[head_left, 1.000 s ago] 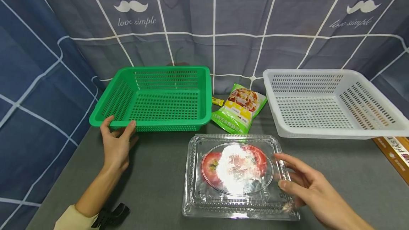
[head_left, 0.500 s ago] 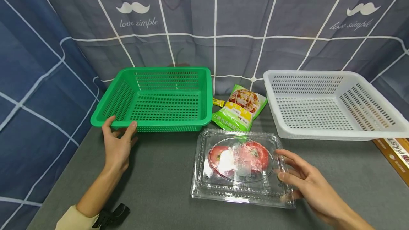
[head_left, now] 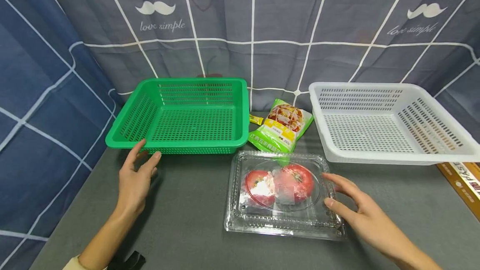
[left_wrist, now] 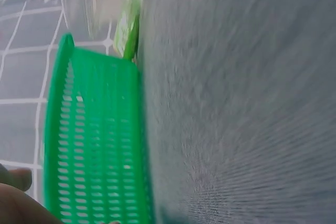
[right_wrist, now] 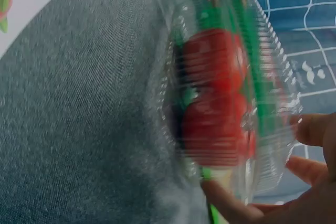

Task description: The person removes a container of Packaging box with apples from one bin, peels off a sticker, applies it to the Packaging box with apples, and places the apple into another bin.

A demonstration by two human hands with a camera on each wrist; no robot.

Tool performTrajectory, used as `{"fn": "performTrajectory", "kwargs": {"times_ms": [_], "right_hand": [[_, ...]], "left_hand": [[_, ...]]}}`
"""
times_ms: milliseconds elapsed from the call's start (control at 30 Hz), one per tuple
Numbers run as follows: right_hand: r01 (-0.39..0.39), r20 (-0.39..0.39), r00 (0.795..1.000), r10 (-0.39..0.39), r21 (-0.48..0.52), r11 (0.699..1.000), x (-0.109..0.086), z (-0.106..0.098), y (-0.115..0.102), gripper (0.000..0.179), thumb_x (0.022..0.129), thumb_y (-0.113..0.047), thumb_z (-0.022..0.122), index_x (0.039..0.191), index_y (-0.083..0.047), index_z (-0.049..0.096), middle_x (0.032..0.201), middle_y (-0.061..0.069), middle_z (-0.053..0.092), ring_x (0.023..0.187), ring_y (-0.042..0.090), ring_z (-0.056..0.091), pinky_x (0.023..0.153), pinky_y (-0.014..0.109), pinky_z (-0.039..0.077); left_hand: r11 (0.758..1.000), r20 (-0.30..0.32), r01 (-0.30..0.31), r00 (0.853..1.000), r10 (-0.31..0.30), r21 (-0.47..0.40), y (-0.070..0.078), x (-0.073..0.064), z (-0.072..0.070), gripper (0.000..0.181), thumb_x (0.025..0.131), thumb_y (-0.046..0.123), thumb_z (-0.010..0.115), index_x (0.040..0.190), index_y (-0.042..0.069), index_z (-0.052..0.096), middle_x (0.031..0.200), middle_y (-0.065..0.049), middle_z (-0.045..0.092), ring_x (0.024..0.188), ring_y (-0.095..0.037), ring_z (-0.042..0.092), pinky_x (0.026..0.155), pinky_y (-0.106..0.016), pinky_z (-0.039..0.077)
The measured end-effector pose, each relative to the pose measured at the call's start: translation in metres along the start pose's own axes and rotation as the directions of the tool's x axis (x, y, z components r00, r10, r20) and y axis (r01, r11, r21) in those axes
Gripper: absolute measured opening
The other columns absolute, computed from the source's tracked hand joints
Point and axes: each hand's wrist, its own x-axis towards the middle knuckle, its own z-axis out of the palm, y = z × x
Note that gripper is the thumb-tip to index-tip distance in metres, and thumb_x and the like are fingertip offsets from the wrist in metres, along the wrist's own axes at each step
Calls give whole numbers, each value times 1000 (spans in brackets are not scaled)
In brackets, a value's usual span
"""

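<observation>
In the head view, two red tomatoes (head_left: pixel 297 183) sit inside a lidded clear plastic box (head_left: pixel 279 222) on the table. My right hand (head_left: pixel 365 211) is at the box's right edge, index finger and thumb stretched out with their tips right at the rim. The right wrist view is blurred but shows the fingers (right_wrist: pixel 310 129) spread beside the box. On the left, my left hand (head_left: pixel 135 178) has its thumb and index finger apart, just in front of the green basket (head_left: pixel 176 145). No object is between its fingers.
A green snack bag (head_left: pixel 283 124) and a small yellow packet (head_left: pixel 256 120) lie between the green basket and a white basket (head_left: pixel 371 155). A brown box (head_left: pixel 461 182) shows under the white basket's right end. A checked curtain (head_left: pixel 281 20) hangs behind.
The clear box first moved away from me and slightly right, its near side now farther back, then settled flat. My left fingers came off the green basket's front rim and drew back slightly.
</observation>
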Motion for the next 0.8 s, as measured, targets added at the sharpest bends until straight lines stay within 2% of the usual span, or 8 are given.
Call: {"fn": "performTrajectory", "kwargs": {"times_ms": [133, 233, 333, 467, 533, 600, 700, 800], "right_hand": [[112, -111, 987, -115, -28, 993, -11, 2, -9, 51, 95, -13, 68, 142, -20, 52, 150, 5, 39, 129, 4, 39, 90, 17, 44], [192, -182, 965, -189, -2, 981, -21, 4, -23, 48, 90, 0, 70, 135, -11, 57, 146, 5, 44, 129, 1, 40, 96, 10, 36], [273, -194, 945, -265, 16, 962, -30, 6, -37, 48, 84, 10, 71, 128, -7, 61, 141, 6, 50, 126, 6, 47, 98, 12, 36], [432, -121, 901, -417, 163, 887, -38, 19, -42, 54, 77, 21, 70, 124, -4, 62, 131, 11, 57, 119, 13, 55, 93, 18, 45], [496, -50, 861, -507, 306, 812, -39, 32, -39, 55, 75, 25, 67, 124, -1, 61, 127, 14, 59, 113, 18, 59, 87, 25, 51], [474, 52, 829, -557, 463, 749, -37, 47, -35, 55, 78, 26, 62, 126, -1, 59, 125, 13, 61, 108, 19, 62, 81, 30, 55], [295, 227, 761, -608, 713, 636, -33, 75, -25, 49, 85, 25, 53, 129, 5, 55, 123, 17, 62, 106, 20, 64, 82, 36, 55], [120, 354, 721, -595, 782, 611, -31, 102, -21, 38, 90, 20, 49, 126, 10, 54, 117, 25, 64, 108, 18, 64, 89, 35, 53]], "left_hand": [[990, 51, -105, 994, 100, 98, 1, -22, 2, 54, 98, 33, 63, 146, 15, 46, 142, -8, 42, 118, -13, 57, 82, -18, 49], [977, 183, -196, 967, 178, 82, 2, -38, 6, 38, 97, 20, 66, 130, 3, 58, 121, -8, 60, 99, -8, 64, 78, -22, 52], [974, 412, -225, 888, 206, -3, 3, -51, 9, 29, 96, 10, 65, 120, -5, 61, 102, -12, 67, 87, -16, 67, 75, -28, 54], [974, 658, -196, 719, 224, -117, 2, -61, 13, 27, 97, 4, 62, 119, -11, 58, 96, -14, 66, 80, -21, 64, 68, -33, 53], [972, 715, -170, 659, 234, -162, 1, -64, 16, 27, 96, 3, 61, 119, -13, 57, 97, -13, 66, 78, -18, 63, 66, -32, 52], [971, 743, -146, 625, 241, -191, -1, -66, 18, 27, 96, 1, 61, 118, -14, 56, 96, -12, 65, 79, -15, 62, 65, -30, 52], [970, 760, -126, 605, 240, -206, -3, -68, 21, 27, 96, 1, 61, 117, -14, 57, 97, -12, 65, 79, -11, 61, 66, -27, 52], [969, 767, -127, 593, 245, -211, -5, -70, 23, 26, 96, 1, 61, 117, -14, 57, 96, -11, 65, 79, -9, 60, 67, -26, 52]]}}
